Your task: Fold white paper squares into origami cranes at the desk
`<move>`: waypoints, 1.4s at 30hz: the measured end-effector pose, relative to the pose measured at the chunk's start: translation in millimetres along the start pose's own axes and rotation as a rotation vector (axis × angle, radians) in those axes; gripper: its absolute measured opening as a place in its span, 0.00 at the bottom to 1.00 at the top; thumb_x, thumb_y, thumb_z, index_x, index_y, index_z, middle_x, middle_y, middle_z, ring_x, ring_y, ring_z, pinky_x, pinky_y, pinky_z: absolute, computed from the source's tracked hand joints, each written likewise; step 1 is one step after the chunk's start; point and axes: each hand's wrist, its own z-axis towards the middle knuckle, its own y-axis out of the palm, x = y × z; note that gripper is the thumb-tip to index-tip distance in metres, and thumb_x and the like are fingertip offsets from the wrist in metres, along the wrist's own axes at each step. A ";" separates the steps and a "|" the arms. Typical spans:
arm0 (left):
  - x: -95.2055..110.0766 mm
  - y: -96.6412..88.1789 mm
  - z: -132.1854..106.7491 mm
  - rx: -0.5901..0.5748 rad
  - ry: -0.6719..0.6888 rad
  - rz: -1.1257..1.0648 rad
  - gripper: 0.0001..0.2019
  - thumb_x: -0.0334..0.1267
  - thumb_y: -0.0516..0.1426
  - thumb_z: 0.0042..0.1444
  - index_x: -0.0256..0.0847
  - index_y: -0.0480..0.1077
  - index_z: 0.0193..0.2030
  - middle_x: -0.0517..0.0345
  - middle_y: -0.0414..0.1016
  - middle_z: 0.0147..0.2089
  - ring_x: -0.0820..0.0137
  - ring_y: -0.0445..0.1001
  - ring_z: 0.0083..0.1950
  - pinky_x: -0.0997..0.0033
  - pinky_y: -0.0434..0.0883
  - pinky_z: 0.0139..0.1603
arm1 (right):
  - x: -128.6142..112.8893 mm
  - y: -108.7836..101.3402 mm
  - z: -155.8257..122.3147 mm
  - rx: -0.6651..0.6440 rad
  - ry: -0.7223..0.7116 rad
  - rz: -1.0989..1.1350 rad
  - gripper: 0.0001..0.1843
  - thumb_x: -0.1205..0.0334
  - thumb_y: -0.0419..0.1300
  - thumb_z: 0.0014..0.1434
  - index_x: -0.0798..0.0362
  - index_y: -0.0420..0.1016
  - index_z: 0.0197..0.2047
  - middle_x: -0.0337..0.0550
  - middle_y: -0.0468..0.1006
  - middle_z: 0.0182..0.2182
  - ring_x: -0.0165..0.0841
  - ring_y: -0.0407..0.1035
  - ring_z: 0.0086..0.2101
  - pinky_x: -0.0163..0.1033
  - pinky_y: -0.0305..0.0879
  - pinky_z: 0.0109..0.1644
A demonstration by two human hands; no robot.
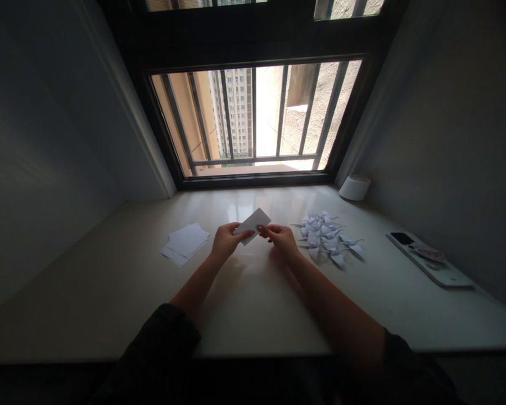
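A small white sheet of paper (253, 222), folded into a rectangle, is held up between both my hands above the pale desk (109, 281). My left hand (225, 242) pinches its left lower edge with closed fingers. My right hand (281, 237) pinches its right lower edge. A stack of flat white paper sheets (184, 243) lies on the desk to the left of my left hand. To the right of my right hand sits a pile of several folded white paper cranes (326, 237).
A white phone (430, 260) lies flat at the right, near the wall. A small white round container (355, 187) stands in the back right corner. A barred window (253, 118) faces me. Grey walls close in on both sides.
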 end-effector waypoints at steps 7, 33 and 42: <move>1.1 -2.9 1.5 -0.008 -0.012 0.030 0.19 0.48 0.66 0.37 0.37 0.78 0.34 0.55 0.78 0.29 0.68 0.73 0.29 0.73 0.65 0.29 | 0.0 -7.3 6.0 0.014 -0.021 0.006 0.18 0.46 0.66 0.39 0.54 0.75 0.20 0.41 0.75 0.20 0.28 0.63 0.23 0.35 0.55 0.28; -1.3 -22.5 7.6 0.010 0.030 -0.019 0.28 0.41 0.67 0.35 0.41 0.72 0.47 0.58 0.77 0.27 0.68 0.74 0.28 0.72 0.69 0.31 | 10.4 -5.2 1.9 -0.108 -0.159 -0.277 0.20 0.44 0.65 0.42 0.54 0.76 0.23 0.38 0.73 0.19 0.30 0.64 0.22 0.35 0.56 0.28; -2.6 -16.3 13.1 0.229 0.063 -0.308 0.34 0.46 0.65 0.42 0.37 0.63 0.57 0.42 0.74 0.51 0.62 0.73 0.49 0.66 0.68 0.48 | 18.4 8.5 -1.0 0.012 -0.185 -0.114 0.18 0.45 0.63 0.45 0.54 0.76 0.27 0.40 0.74 0.22 0.32 0.66 0.25 0.36 0.58 0.30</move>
